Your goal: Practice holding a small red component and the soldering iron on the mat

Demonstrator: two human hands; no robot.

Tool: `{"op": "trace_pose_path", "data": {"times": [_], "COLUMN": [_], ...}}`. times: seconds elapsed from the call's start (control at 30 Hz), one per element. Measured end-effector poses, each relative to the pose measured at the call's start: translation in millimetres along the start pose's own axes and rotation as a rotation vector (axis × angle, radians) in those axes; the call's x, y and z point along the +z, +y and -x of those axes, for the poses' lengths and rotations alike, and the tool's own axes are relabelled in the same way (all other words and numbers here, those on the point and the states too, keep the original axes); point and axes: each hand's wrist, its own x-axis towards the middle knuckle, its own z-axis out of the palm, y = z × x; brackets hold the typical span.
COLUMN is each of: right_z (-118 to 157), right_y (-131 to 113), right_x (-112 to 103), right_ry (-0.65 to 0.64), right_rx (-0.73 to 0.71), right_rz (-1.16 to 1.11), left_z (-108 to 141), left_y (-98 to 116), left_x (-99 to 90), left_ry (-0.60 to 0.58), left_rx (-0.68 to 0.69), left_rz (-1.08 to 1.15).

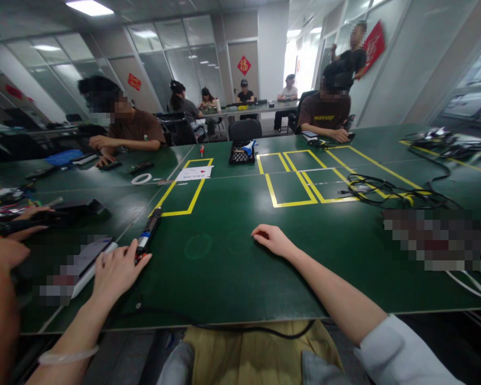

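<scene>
My left hand (118, 270) is at the near end of a dark stick-shaped device (149, 230) with a blue and white band and some orange-red at its base. Thumb and forefinger are on either side of that end; the other fingers rest toward a white-edged flat device (94, 267), partly blurred out. What exactly the stick-shaped device is, I cannot make out. My right hand (274, 239) lies on the green table (224, 289), fingers curled in and nothing visible in them.
Yellow tape outlines (294, 203) mark the table. Black cables (379, 187) lie at the right. A black tray (240, 153), a paper sheet (194, 172) and a white tape ring (141, 179) stand farther back. At left, a neighbour's arm (2, 256) reaches in; co-workers sit across.
</scene>
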Motion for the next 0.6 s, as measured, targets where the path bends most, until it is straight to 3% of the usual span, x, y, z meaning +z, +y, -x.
{"op": "trace_pose_path", "data": {"times": [0.2, 0.37, 0.6], "right_z": [0.0, 0.1, -0.1], "right_y": [-3.5, -3.3, 0.3], "right_x": [-2.1, -1.8, -0.2], "right_ry": [-0.005, -0.01, -0.012], "right_rx": [0.008, 0.019, 0.014], "right_rz": [-0.007, -0.006, 0.0], "left_z": [-3.6, 5.6, 16.5], "left_y": [-14.0, -1.9, 9.6], "left_x": [1.5, -7.2, -21.8], "left_ry": [0.027, 0.082, 0.12], "left_rx": [-0.03, -0.044, 0.036], "left_rz": [-0.144, -0.173, -0.105]}}
